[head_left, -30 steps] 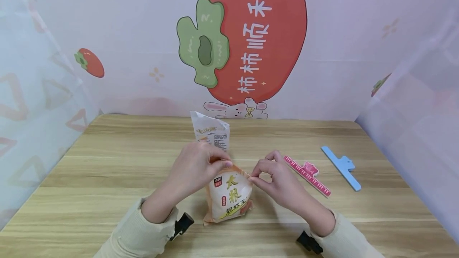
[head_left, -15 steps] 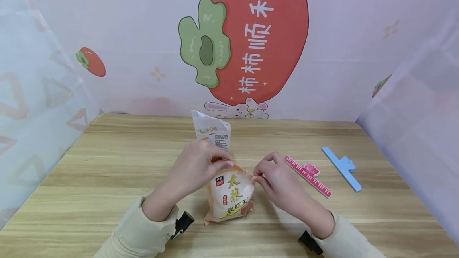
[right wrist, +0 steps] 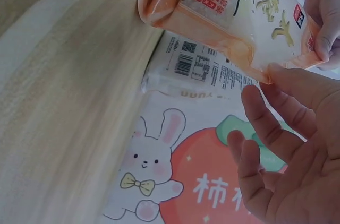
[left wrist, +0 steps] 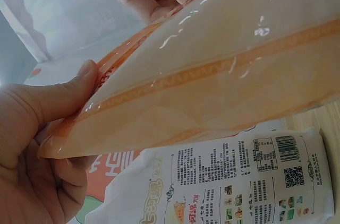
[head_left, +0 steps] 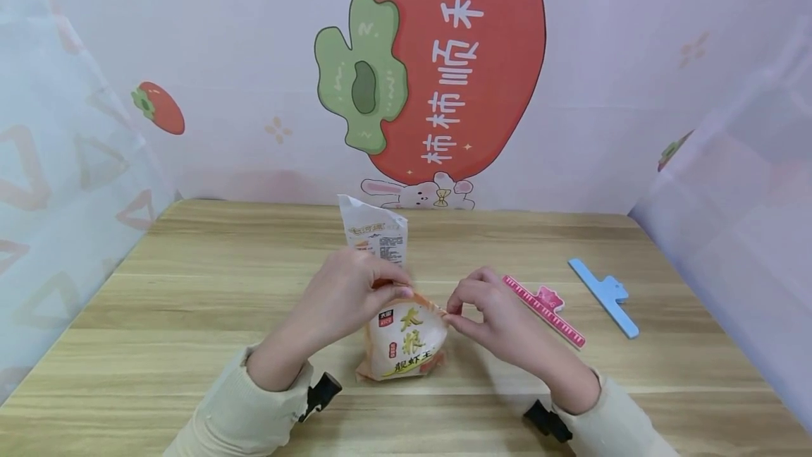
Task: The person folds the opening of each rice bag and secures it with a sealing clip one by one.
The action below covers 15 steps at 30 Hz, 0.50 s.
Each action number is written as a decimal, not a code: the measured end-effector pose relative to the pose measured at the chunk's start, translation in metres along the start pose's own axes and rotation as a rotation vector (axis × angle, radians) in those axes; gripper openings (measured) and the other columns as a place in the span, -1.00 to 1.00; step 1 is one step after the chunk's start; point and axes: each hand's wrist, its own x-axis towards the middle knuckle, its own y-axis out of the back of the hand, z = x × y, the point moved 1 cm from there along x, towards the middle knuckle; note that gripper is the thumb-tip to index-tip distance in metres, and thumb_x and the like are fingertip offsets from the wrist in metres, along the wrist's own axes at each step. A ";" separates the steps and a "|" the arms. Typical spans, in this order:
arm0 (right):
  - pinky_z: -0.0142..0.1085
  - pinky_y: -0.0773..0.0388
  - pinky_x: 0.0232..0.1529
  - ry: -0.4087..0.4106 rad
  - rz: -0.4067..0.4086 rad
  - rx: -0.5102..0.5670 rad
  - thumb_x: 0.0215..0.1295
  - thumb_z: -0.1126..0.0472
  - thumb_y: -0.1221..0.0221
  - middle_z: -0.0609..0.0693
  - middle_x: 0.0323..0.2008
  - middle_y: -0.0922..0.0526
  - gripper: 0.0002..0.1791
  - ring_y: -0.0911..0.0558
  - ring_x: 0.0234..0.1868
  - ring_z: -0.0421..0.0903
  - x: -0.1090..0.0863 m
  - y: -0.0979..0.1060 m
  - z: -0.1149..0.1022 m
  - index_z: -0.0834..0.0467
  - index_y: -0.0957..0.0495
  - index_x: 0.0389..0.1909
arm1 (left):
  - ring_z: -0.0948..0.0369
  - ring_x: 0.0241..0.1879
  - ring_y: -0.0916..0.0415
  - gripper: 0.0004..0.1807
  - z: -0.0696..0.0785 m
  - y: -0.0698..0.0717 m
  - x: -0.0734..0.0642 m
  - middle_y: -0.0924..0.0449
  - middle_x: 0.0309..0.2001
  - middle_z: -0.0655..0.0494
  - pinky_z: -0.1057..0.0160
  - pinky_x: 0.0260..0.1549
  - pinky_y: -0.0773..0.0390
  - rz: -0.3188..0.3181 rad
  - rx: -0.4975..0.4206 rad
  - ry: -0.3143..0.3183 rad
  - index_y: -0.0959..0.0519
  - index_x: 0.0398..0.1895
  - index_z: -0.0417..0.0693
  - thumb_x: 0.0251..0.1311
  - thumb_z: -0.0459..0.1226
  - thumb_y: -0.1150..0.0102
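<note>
A bag of rice [head_left: 409, 348] with orange edges and gold lettering stands slightly tilted in the middle of the table. My left hand [head_left: 345, 295] pinches its top edge at the left corner between thumb and fingers. At the right end of that same edge, my right hand [head_left: 491, 316] pinches the corner with thumb and index finger. In the right wrist view, the other fingers of the right hand [right wrist: 297, 134] are spread apart from the bag. The top edge is stretched between both hands. Directly behind stands a white printed bag [head_left: 374, 228], partly hidden by my left hand.
A pink sealing clip [head_left: 545, 310] lies on the wooden table [head_left: 190, 316] just right of my right hand. Farther right lies a blue sealing clip [head_left: 605, 296]. A printed backdrop [head_left: 254, 55] rises behind the table's far edge.
The lower part of the rice bag has shifted a little away from me and its front has tilted. Both hands keep their pinch on the top edge, nearly in place.
</note>
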 end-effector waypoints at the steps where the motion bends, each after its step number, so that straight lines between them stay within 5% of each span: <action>1: -0.34 -0.48 -0.19 -0.004 -0.009 0.009 0.16 0.23 -0.42 -0.36 -0.44 -0.56 -0.84 -0.43 -0.14 -0.21 0.000 0.000 0.000 -0.08 -0.62 -0.43 | 0.29 -0.36 -0.60 -0.95 0.000 0.000 0.000 -0.75 -0.40 0.20 0.50 -0.48 -0.54 -0.001 0.004 -0.004 -0.78 -0.40 0.00 0.06 -0.26 -0.47; 9: -0.28 -0.53 -0.17 -0.080 -0.093 0.081 0.20 0.16 -0.38 -0.26 -0.31 -0.67 -0.90 -0.47 -0.14 -0.17 -0.001 0.011 0.002 -0.03 -0.66 -0.29 | 0.29 -0.35 -0.58 -0.95 -0.001 -0.002 0.001 -0.74 -0.41 0.24 0.50 -0.48 -0.53 -0.005 0.015 -0.020 -0.78 -0.41 0.02 0.05 -0.25 -0.47; 15: -0.09 -0.60 -0.11 -0.137 -0.003 0.031 0.18 0.23 -0.39 -0.05 -0.18 -0.70 -0.81 -0.59 -0.10 -0.05 -0.003 0.031 0.014 0.08 -0.65 -0.19 | 0.31 -0.38 -0.60 -0.94 -0.001 -0.003 0.001 -0.75 -0.41 0.23 0.51 -0.49 -0.53 0.001 0.022 -0.016 -0.79 -0.39 0.01 0.05 -0.24 -0.47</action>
